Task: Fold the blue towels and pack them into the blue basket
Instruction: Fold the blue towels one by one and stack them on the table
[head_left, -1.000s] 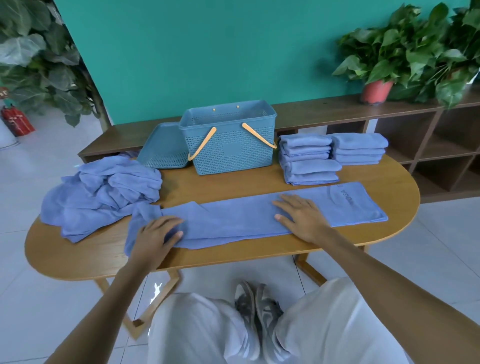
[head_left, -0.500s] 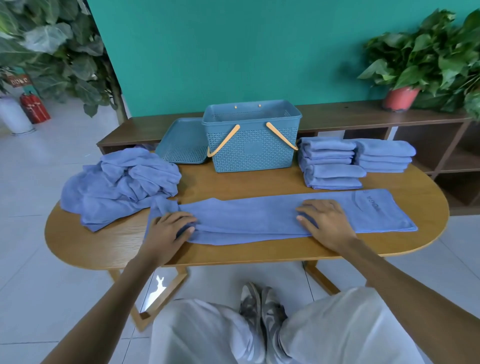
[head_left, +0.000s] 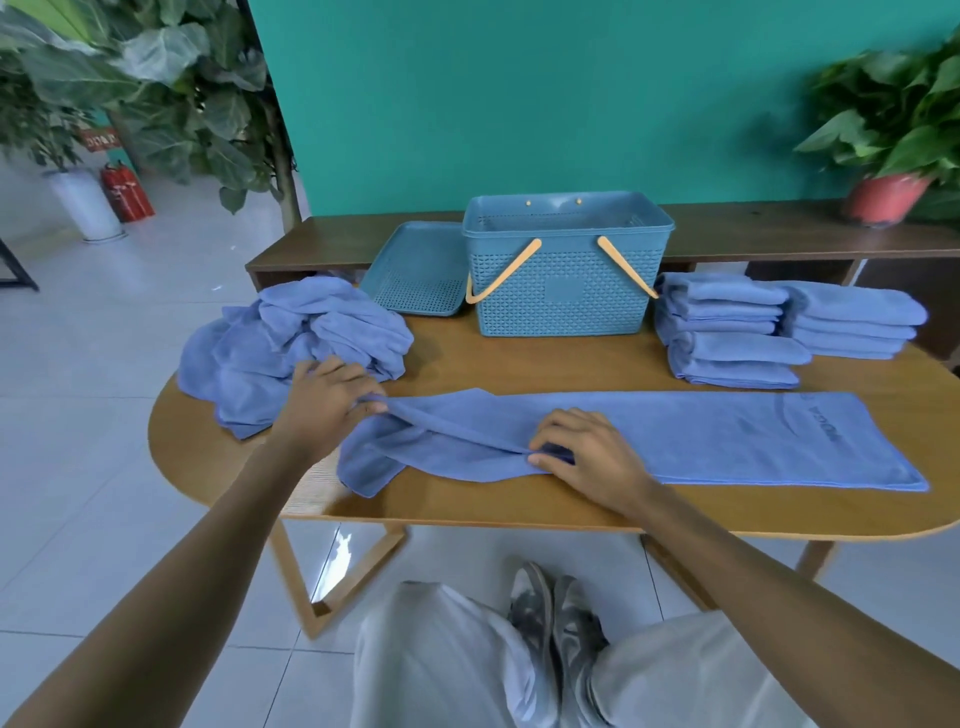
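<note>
The left hand (head_left: 324, 397) pinches the long blue towel's (head_left: 701, 439) raised left end; the right hand (head_left: 584, 452) pinches its near edge at the middle. Behind, on the wooden table (head_left: 519, 358), the blue basket (head_left: 563, 265) stands open, its inside mostly hidden, between the crumpled towels (head_left: 291, 343) and two folded stacks (head_left: 727, 332).

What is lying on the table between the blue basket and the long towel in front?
Nothing: in the head view, only bare table shows between the basket and the long towel.

Head-worn view, forward-down over near table (head_left: 519, 364)
</note>
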